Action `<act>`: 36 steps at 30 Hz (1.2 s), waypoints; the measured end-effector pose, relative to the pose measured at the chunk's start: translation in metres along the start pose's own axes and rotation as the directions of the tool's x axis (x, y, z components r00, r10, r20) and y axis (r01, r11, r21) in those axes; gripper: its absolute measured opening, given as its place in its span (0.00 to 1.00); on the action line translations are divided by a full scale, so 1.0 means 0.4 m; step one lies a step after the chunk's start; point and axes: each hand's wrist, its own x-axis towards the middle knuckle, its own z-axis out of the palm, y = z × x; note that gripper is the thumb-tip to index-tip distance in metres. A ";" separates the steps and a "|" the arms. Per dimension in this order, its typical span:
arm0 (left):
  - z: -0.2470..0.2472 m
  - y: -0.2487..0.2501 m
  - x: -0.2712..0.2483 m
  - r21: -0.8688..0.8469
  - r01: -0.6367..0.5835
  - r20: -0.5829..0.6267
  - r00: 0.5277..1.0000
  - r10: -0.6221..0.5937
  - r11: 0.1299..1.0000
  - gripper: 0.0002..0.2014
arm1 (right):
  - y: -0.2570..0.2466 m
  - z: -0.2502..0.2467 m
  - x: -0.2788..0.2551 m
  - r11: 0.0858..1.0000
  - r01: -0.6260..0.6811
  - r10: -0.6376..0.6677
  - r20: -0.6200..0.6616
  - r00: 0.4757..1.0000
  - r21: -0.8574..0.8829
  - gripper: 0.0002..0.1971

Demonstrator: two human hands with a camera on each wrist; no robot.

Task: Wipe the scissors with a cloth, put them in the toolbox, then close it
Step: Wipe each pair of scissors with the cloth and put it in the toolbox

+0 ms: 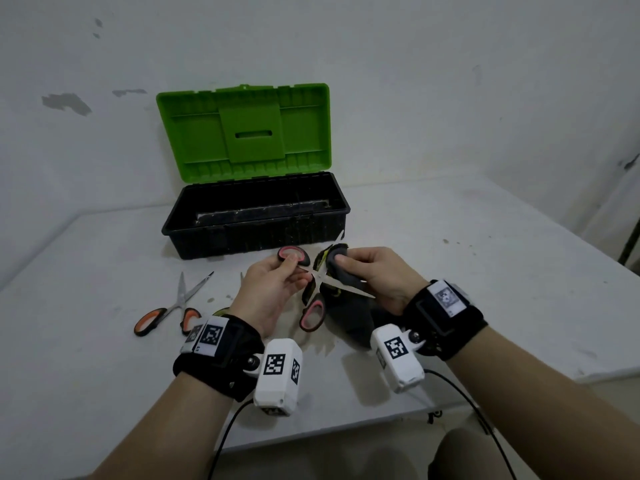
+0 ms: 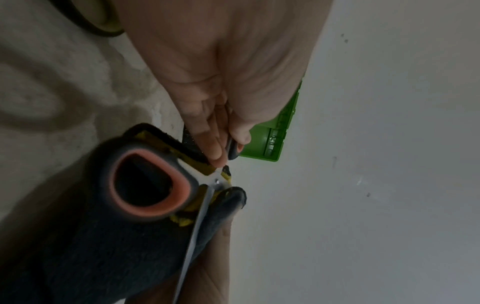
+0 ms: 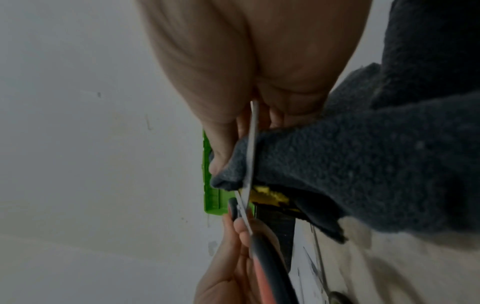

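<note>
Above the table, in front of the toolbox, my left hand (image 1: 277, 282) pinches the upper handle of the pink-handled scissors (image 1: 313, 315), whose blades are spread wide apart. One blade (image 2: 193, 242) runs through the dark grey cloth (image 1: 346, 306), which my right hand (image 1: 374, 271) grips and presses around the blade (image 3: 252, 148) near the pivot. The cloth (image 3: 376, 154) hangs down to the table. The toolbox (image 1: 256, 216) stands behind, its black tray uncovered and its green lid (image 1: 242, 129) upright.
A second pair of scissors (image 1: 169, 313), orange-handled, lies on the white table (image 1: 485, 289) to the left of my hands. The wall rises close behind the toolbox. Cables trail from both wrist cameras over the table's near edge.
</note>
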 end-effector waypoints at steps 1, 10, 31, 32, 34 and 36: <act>0.000 -0.003 0.000 0.009 -0.004 0.002 1.000 0.004 1.000 0.09 | 0.006 0.004 0.002 1.000 -0.005 0.006 -0.006 1.000 0.008 0.06; 0.005 -0.011 -0.005 0.096 -0.041 0.049 0.998 0.036 0.995 0.08 | 0.014 0.018 0.010 0.998 -0.026 0.028 0.039 0.999 -0.059 0.06; 0.014 0.015 -0.038 0.389 -0.090 0.037 0.996 0.082 0.917 0.06 | 0.006 0.012 -0.011 0.961 0.059 -0.078 -0.064 0.995 -0.270 0.10; 0.015 0.008 -0.039 0.436 -0.105 0.021 0.994 0.107 0.894 0.07 | 0.004 0.011 -0.011 0.963 0.054 -0.075 -0.070 0.995 -0.264 0.10; 0.022 -0.006 -0.044 0.539 -0.135 -0.032 0.983 0.181 0.832 0.09 | 0.003 0.016 -0.012 0.970 0.039 -0.057 -0.067 0.996 -0.241 0.11; 0.034 -0.016 -0.048 0.584 -0.154 -0.086 0.965 0.249 0.797 0.11 | 0.004 0.024 -0.014 0.978 0.036 -0.049 -0.061 0.997 -0.207 0.13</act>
